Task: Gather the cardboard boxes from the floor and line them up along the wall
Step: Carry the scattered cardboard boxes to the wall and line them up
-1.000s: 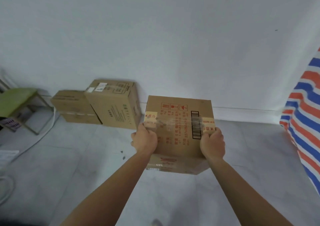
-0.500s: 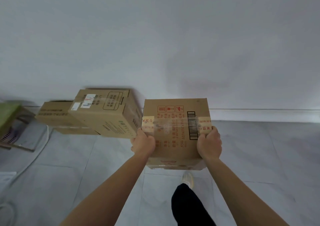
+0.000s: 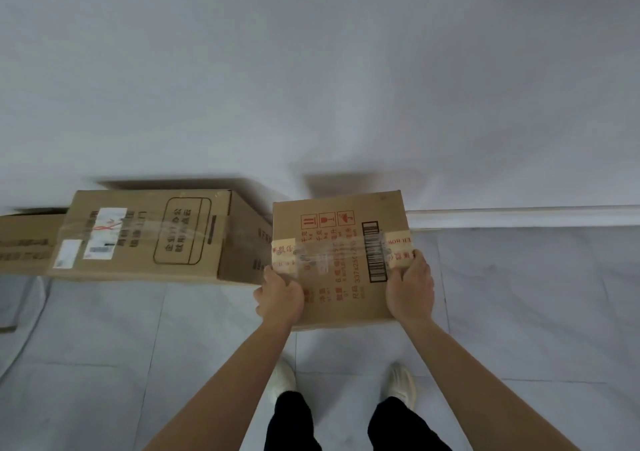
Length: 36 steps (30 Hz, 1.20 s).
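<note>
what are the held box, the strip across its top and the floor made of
The held box looks like brown matte cardboard, with red print and a barcode. The strip is probably clear plastic tape, judging by its glossy glare. The floor seems to be pale grey tile, ceramic or stone, smooth with thin joint lines.

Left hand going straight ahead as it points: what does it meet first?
Probably the right end of the large box by the wall; the left hand, gripping the carried box, lines up with it. Depth unclear: it might clear it.

Leftmost box (image 3: 24,242) runs off the left edge.
</note>
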Each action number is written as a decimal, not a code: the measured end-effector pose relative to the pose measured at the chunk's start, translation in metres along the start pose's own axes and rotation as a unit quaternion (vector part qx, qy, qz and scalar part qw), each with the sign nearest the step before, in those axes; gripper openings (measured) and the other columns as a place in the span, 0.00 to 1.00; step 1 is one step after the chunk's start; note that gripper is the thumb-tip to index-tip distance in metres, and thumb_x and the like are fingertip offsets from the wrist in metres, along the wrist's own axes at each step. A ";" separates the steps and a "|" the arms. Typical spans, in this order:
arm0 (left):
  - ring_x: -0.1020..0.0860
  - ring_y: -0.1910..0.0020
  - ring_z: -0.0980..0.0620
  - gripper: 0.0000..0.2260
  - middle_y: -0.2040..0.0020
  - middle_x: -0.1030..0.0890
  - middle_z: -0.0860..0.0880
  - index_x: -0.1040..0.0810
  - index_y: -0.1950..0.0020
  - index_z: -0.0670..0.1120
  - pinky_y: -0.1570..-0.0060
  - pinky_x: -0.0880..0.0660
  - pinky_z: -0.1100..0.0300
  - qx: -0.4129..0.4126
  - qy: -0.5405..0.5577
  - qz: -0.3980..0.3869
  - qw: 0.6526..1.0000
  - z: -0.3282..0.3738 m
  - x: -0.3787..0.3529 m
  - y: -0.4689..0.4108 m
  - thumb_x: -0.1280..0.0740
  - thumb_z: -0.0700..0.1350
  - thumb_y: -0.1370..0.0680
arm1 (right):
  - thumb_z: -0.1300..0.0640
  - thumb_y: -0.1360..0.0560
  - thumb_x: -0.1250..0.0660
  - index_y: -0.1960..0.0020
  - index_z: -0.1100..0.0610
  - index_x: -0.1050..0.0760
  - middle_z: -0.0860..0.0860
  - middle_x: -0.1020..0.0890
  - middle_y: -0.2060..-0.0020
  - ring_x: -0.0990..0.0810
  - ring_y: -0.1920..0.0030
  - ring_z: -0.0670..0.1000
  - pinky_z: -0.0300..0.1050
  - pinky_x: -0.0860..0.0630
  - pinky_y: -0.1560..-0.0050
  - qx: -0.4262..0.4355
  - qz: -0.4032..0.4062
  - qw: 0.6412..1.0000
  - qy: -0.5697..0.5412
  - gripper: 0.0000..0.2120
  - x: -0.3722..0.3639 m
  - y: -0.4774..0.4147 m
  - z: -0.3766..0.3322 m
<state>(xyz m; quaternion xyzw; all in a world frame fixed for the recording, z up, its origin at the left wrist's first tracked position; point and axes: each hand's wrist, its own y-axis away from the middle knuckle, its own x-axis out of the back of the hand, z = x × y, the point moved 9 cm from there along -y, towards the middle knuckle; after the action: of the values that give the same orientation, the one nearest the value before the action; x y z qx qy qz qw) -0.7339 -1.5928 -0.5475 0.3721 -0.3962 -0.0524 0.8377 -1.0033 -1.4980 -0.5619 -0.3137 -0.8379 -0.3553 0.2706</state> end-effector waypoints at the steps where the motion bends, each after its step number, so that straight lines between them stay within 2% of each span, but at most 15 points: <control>1: 0.32 0.34 0.36 0.27 0.31 0.34 0.39 0.46 0.21 0.48 0.33 0.34 0.38 -0.001 -0.009 -0.004 1.000 -0.003 -0.011 -0.031 0.42 0.45 0.20 | 0.57 0.19 0.40 0.26 0.59 0.38 0.57 0.27 0.36 0.26 0.39 0.59 0.60 0.28 0.37 -0.006 0.006 1.000 0.001 0.23 -0.027 -0.017 0.006; 4: 0.35 0.30 0.37 0.28 0.28 0.36 0.40 0.47 0.21 0.47 0.30 0.36 0.37 0.004 -0.016 -0.011 1.000 -0.014 -0.035 -0.101 0.40 0.44 0.20 | 0.56 0.19 0.41 0.28 0.58 0.36 0.56 0.25 0.39 0.25 0.41 0.58 0.63 0.26 0.39 -0.022 0.014 0.999 -0.019 0.20 -0.088 -0.050 0.026; 8: 0.41 0.26 0.39 0.30 0.25 0.38 0.42 0.49 0.21 0.47 0.28 0.40 0.39 -0.006 -0.045 -0.013 0.999 -0.029 -0.064 -0.182 0.39 0.44 0.20 | 0.49 0.21 0.45 0.33 0.55 0.33 0.52 0.24 0.43 0.23 0.44 0.55 0.63 0.21 0.45 -0.022 0.009 0.999 -0.048 0.19 -0.166 -0.090 0.056; 12: 0.45 0.24 0.40 0.34 0.22 0.43 0.44 0.51 0.20 0.48 0.27 0.42 0.38 -0.024 -0.065 0.005 0.998 -0.044 -0.079 -0.239 0.35 0.47 0.21 | 0.51 0.21 0.44 0.29 0.56 0.37 0.53 0.27 0.39 0.27 0.39 0.55 0.63 0.24 0.40 -0.015 -0.031 0.997 -0.069 0.21 -0.232 -0.118 0.072; 14: 0.44 0.24 0.40 0.33 0.21 0.45 0.45 0.49 0.20 0.49 0.28 0.40 0.38 -0.039 -0.079 -0.006 0.996 -0.058 -0.092 -0.263 0.37 0.47 0.21 | 0.45 0.20 0.43 0.27 0.53 0.40 0.53 0.28 0.37 0.28 0.36 0.55 0.64 0.25 0.38 -0.019 -0.104 0.990 -0.088 0.24 -0.272 -0.123 0.077; 16: 0.35 0.27 0.41 0.29 0.23 0.39 0.44 0.44 0.21 0.51 0.33 0.31 0.41 -0.086 -0.077 -0.060 0.992 -0.061 -0.110 -0.272 0.42 0.57 0.20 | 0.38 0.20 0.45 0.21 0.50 0.49 0.54 0.33 0.29 0.30 0.30 0.58 0.66 0.27 0.35 -0.035 -0.187 0.978 -0.082 0.33 -0.306 -0.117 0.079; 18: 0.30 0.30 0.46 0.30 0.27 0.33 0.49 0.38 0.25 0.56 0.35 0.27 0.42 -0.128 -0.054 -0.108 0.984 -0.061 -0.127 -0.271 0.48 0.67 0.24 | 0.47 0.17 0.45 0.19 0.52 0.62 0.53 0.45 0.22 0.39 0.24 0.60 0.66 0.33 0.29 -0.050 -0.212 0.975 -0.041 0.35 -0.322 -0.110 0.082; 19: 0.28 0.33 0.48 0.27 0.30 0.29 0.51 0.34 0.28 0.56 0.36 0.26 0.42 -0.133 -0.048 -0.120 0.983 -0.060 -0.130 -0.268 0.49 0.66 0.23 | 0.50 0.17 0.46 0.19 0.53 0.64 0.53 0.48 0.20 0.42 0.23 0.60 0.66 0.36 0.27 -0.051 -0.207 0.977 -0.024 0.35 -0.322 -0.110 0.080; 22: 0.21 0.47 0.51 0.13 0.46 0.20 0.50 0.24 0.41 0.51 0.43 0.22 0.46 -0.105 -0.023 -0.133 0.985 -0.049 -0.117 -0.252 0.46 0.54 0.16 | 0.54 0.17 0.47 0.18 0.56 0.56 0.55 0.48 0.20 0.46 0.21 0.60 0.62 0.42 0.23 -0.043 -0.190 0.980 0.041 0.31 -0.297 -0.107 0.055; 24: 0.22 0.57 0.53 0.13 0.55 0.21 0.50 0.25 0.52 0.47 0.55 0.22 0.56 -0.116 -0.042 -0.109 0.986 -0.030 -0.095 -0.240 0.46 0.49 0.15 | 0.55 0.16 0.45 0.20 0.54 0.46 0.55 0.41 0.22 0.38 0.24 0.59 0.59 0.36 0.26 -0.010 -0.164 0.986 0.036 0.26 -0.267 -0.107 0.025; 26: 0.26 0.65 0.54 0.15 0.63 0.26 0.52 0.30 0.58 0.47 0.67 0.32 0.64 -0.167 -0.103 -0.062 0.979 0.003 -0.065 -0.218 0.48 0.47 0.15 | 0.54 0.16 0.44 0.24 0.53 0.37 0.53 0.33 0.28 0.29 0.30 0.55 0.52 0.29 0.32 0.016 -0.132 0.991 0.016 0.21 -0.227 -0.104 -0.010; 28: 0.28 0.67 0.56 0.16 0.65 0.27 0.52 0.31 0.59 0.48 0.68 0.35 0.63 -0.214 -0.138 -0.034 0.966 0.046 -0.032 -0.186 0.49 0.49 0.14 | 0.53 0.16 0.44 0.29 0.54 0.29 0.52 0.25 0.34 0.24 0.36 0.53 0.47 0.27 0.39 0.028 -0.095 0.995 0.010 0.17 -0.174 -0.095 -0.046; 31: 0.25 0.64 0.49 0.18 0.64 0.25 0.49 0.30 0.60 0.45 0.64 0.31 0.57 -0.291 -0.141 -0.017 0.946 0.120 0.015 -0.127 0.50 0.49 0.14 | 0.51 0.15 0.46 0.43 0.55 0.22 0.50 0.18 0.53 0.19 0.51 0.52 0.43 0.27 0.54 0.036 -0.043 0.998 -0.010 0.15 -0.091 -0.071 -0.100; 33: 0.26 0.62 0.45 0.16 0.63 0.25 0.46 0.30 0.59 0.42 0.60 0.31 0.53 -0.345 -0.134 -0.017 0.929 0.171 0.046 -0.080 0.48 0.46 0.15 | 0.50 0.15 0.46 0.45 0.56 0.21 0.50 0.18 0.58 0.19 0.55 0.51 0.45 0.25 0.56 0.044 -0.014 0.998 -0.032 0.17 -0.035 -0.049 -0.137; 36: 0.29 0.67 0.44 0.18 0.69 0.29 0.46 0.34 0.65 0.42 0.65 0.35 0.53 -0.443 -0.126 -0.015 0.888 0.240 0.091 0.003 0.48 0.44 0.16 | 0.47 0.16 0.46 0.46 0.55 0.20 0.49 0.18 0.62 0.20 0.60 0.48 0.44 0.27 0.60 0.063 0.052 0.995 -0.058 0.18 0.055 -0.007 -0.186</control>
<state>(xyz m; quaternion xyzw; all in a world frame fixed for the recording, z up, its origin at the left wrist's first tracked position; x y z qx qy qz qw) -0.8416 -1.7653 -0.3908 -0.0413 -0.4283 -0.2813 0.8577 -1.0017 -1.6258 -0.4166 -0.3594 -0.8555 -0.2686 0.2586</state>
